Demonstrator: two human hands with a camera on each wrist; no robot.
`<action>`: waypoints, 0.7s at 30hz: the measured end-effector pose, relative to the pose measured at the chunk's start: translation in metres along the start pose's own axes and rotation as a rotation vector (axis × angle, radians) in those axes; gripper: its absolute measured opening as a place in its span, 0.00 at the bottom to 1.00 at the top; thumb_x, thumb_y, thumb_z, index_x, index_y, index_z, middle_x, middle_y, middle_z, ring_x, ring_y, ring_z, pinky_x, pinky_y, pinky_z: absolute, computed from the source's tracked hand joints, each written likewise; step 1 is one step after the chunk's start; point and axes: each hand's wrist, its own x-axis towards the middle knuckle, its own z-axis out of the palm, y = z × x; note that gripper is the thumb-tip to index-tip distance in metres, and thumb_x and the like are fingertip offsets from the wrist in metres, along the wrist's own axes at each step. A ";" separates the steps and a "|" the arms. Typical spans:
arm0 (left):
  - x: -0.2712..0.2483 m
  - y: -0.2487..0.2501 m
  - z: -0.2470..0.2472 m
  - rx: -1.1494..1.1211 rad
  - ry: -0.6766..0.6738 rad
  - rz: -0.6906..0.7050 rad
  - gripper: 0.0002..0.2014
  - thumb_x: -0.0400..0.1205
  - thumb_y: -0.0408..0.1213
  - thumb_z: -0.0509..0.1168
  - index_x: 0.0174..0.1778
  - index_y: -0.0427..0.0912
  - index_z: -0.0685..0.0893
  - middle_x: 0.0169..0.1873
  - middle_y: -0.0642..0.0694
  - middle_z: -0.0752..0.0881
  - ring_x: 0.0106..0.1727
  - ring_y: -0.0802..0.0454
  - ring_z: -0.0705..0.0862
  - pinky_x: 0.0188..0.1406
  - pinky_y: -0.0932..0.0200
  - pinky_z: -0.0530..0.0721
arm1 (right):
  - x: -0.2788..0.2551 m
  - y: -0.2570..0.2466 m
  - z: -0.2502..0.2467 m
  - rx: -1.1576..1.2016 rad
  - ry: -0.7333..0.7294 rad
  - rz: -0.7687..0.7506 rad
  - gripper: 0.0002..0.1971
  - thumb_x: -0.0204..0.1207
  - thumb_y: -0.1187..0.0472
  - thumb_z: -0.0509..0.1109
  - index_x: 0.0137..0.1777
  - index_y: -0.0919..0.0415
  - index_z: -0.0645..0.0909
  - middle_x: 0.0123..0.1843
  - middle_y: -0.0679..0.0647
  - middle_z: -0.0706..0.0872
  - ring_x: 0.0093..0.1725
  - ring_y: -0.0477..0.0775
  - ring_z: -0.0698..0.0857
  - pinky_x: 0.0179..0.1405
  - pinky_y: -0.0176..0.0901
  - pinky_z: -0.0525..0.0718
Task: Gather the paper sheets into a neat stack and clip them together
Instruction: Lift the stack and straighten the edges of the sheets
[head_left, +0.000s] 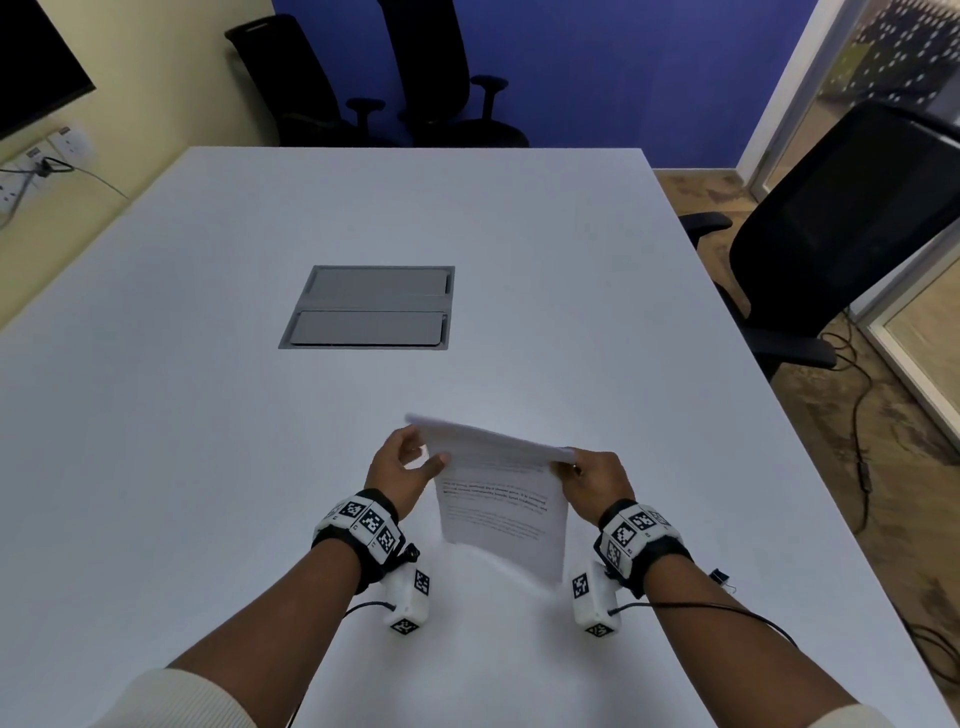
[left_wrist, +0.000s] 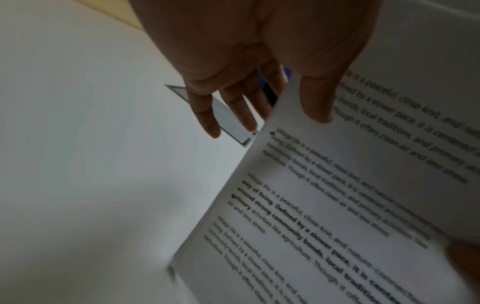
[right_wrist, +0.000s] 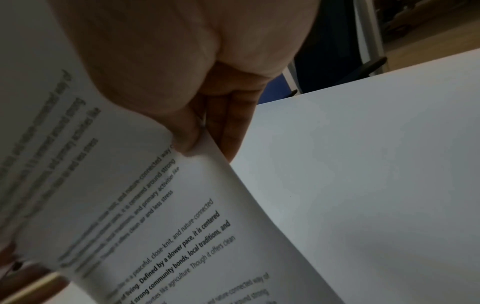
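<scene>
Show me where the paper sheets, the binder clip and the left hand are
paper sheets (head_left: 501, 512), head view, printed front face.
binder clip (head_left: 720, 576), head view, its dark body.
left hand (head_left: 402, 465), head view, back of the hand.

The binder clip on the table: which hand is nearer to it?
Right. The right hand holds the papers just ahead of the binder clip; the left hand is across the papers.

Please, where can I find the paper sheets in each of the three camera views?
Head: paper sheets low centre, upright between both hands.
Left wrist: paper sheets fill the right side, below the thumb.
Right wrist: paper sheets fill the lower left.
Shared landmark: the white table, also and.
</scene>
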 end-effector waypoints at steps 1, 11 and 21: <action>0.001 0.000 -0.001 0.009 0.011 -0.025 0.31 0.72 0.42 0.77 0.70 0.46 0.75 0.66 0.46 0.81 0.70 0.48 0.79 0.70 0.47 0.79 | 0.001 0.001 -0.002 0.034 0.033 0.019 0.10 0.76 0.62 0.65 0.42 0.55 0.89 0.33 0.51 0.87 0.35 0.52 0.83 0.34 0.39 0.79; -0.003 -0.002 0.006 0.002 0.028 -0.212 0.47 0.71 0.47 0.77 0.81 0.41 0.59 0.79 0.40 0.67 0.77 0.43 0.72 0.73 0.47 0.73 | 0.011 0.011 -0.018 0.527 0.152 0.268 0.04 0.72 0.63 0.72 0.45 0.62 0.86 0.38 0.57 0.88 0.35 0.54 0.86 0.47 0.52 0.90; -0.006 0.005 0.004 -0.290 -0.098 -0.161 0.11 0.75 0.41 0.75 0.52 0.46 0.86 0.52 0.43 0.92 0.55 0.41 0.90 0.59 0.40 0.87 | 0.006 0.005 -0.018 1.033 -0.030 0.318 0.10 0.76 0.68 0.68 0.54 0.58 0.82 0.49 0.53 0.89 0.47 0.53 0.87 0.42 0.42 0.91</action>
